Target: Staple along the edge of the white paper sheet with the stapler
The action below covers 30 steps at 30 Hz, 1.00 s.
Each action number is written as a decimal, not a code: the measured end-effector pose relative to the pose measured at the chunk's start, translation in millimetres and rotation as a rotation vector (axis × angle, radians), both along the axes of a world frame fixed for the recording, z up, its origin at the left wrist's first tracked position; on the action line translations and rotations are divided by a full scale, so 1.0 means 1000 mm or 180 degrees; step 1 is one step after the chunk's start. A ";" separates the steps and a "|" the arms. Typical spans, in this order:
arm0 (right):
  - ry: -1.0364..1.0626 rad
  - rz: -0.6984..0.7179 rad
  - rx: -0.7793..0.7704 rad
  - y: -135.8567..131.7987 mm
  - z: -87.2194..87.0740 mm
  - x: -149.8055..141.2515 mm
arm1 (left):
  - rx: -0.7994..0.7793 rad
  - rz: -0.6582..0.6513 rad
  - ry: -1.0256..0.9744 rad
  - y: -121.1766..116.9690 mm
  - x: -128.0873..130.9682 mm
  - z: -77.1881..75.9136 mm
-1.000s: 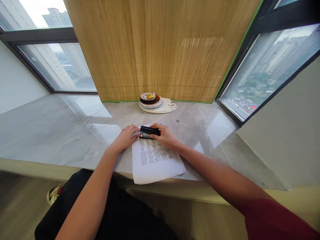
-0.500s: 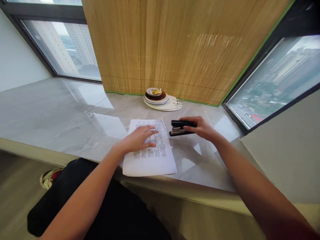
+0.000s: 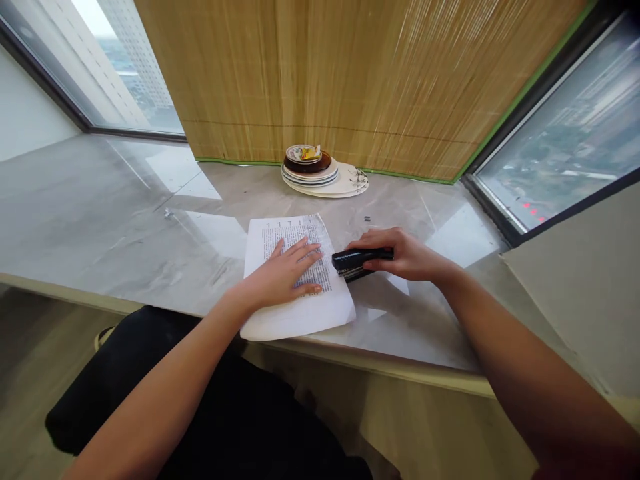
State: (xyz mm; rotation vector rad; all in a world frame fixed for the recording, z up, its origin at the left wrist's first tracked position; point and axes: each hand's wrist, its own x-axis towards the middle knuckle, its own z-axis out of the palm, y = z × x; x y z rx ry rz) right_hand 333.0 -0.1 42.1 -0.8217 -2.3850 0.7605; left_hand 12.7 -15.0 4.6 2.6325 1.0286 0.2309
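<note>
Printed paper sheets [image 3: 295, 317] lie on the marble sill, their near edge at the sill's front. My left hand [image 3: 285, 272] rests flat on them with the fingers spread. My right hand [image 3: 407, 255] is wrapped round a black stapler [image 3: 363, 258] from the right. The stapler's front end is at the right edge of the sheets, its upper arm lying over that edge. Its lower arm is partly hidden under the paper and the hand.
A stack of plates [image 3: 310, 175] with a small yellow packet on top stands at the back, before a bamboo blind [image 3: 310, 80]. Two small dark bits [image 3: 367, 219] lie beyond the stapler. Windows flank the marble sill [image 3: 200, 240].
The stapler in my right hand has moved left onto the sheets' right edge, and its jaws look closer together. My left hand stays on the paper, fingers more spread. The view has tipped down slightly.
</note>
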 end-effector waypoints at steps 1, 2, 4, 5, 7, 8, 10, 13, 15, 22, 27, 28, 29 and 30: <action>0.0022 -0.0054 -0.0012 0.000 -0.002 -0.001 | 0.0000 -0.0123 -0.0043 -0.001 0.000 0.002; 0.0028 -0.0116 -0.0035 0.001 -0.003 -0.002 | -0.0017 -0.0280 -0.0076 -0.002 0.001 0.004; -0.0004 -0.0223 -0.0056 0.002 -0.005 -0.002 | -0.0067 -0.0594 -0.0130 -0.003 0.000 0.006; -0.0048 -0.0248 -0.0040 0.002 -0.005 -0.002 | -0.0089 -0.0709 -0.0145 -0.003 0.000 0.007; -0.0169 -0.0216 0.0039 0.003 -0.006 -0.001 | -0.0102 -0.0804 -0.0156 -0.003 -0.001 0.007; -0.0226 -0.0166 0.0083 0.003 -0.006 -0.001 | -0.0101 -0.0805 -0.0161 -0.004 -0.002 0.006; -0.0292 -0.0066 0.0156 0.002 -0.006 -0.002 | -0.0110 -0.0789 -0.0209 -0.004 -0.003 0.005; -0.0301 -0.0036 0.0199 0.001 -0.006 -0.007 | -0.0144 -0.0765 -0.0359 -0.003 -0.004 0.004; -0.0272 -0.0046 0.0201 0.000 -0.005 -0.009 | -0.0169 -0.0766 -0.0431 -0.003 -0.004 0.003; -0.0263 -0.0035 0.0172 -0.002 -0.004 -0.013 | -0.0251 -0.0808 -0.0419 -0.001 -0.005 0.002; -0.0336 -0.0068 0.0268 -0.004 -0.005 -0.016 | -0.0336 -0.0803 -0.0277 -0.001 -0.004 0.004; -0.0341 -0.0061 0.0276 -0.004 -0.006 -0.016 | -0.0340 -0.0802 -0.0273 -0.001 -0.004 0.004; -0.0347 -0.0049 0.0277 -0.005 -0.006 -0.017 | -0.0339 -0.0803 -0.0252 -0.001 -0.004 0.005; -0.0354 -0.0038 0.0276 -0.005 -0.006 -0.017 | -0.0334 -0.0805 -0.0213 -0.001 -0.004 0.004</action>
